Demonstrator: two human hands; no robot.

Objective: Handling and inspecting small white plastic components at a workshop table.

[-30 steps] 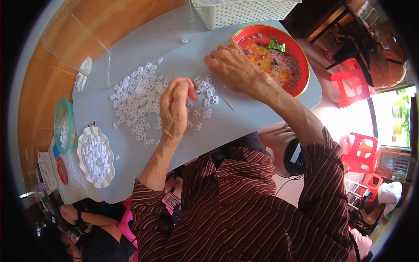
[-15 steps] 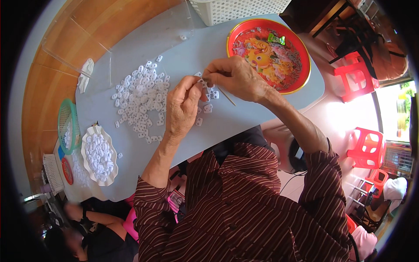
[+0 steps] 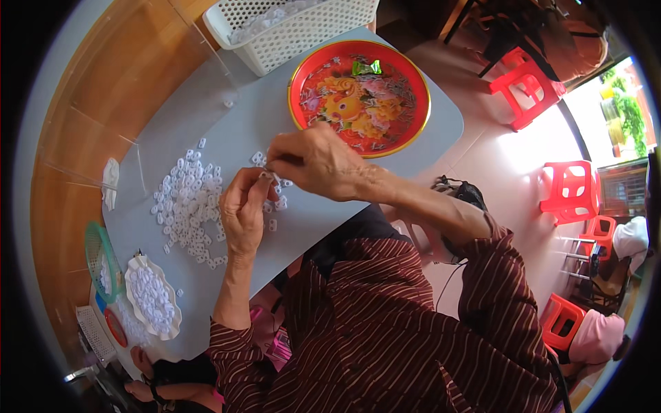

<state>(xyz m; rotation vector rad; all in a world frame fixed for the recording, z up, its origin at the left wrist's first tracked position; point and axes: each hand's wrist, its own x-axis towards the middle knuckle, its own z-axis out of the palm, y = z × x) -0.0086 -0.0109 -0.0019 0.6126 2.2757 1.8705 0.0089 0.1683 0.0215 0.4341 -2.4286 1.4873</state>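
Grip of the left hand (image 3: 242, 210) is closed in a pinch on a small white plastic piece (image 3: 266, 176), held above the counter (image 3: 289, 241); right hand (image 3: 313, 157) is pinched against it, its contents too small to tell. Right hand was at the tray rim a second ago; one piece now seems to be worked on by both. Holed white pieces (image 3: 189, 206) are heaped alongside. Red flowered tray (image 3: 294, 96) is strewn with thin pins (image 3: 398, 110), plus a green wrapper (image 3: 366, 67). Scalloped dish (image 3: 166, 335) is piled with white pieces; perforated white basket (image 3: 303, 49) is part-filled with translucent bits (image 3: 272, 19).
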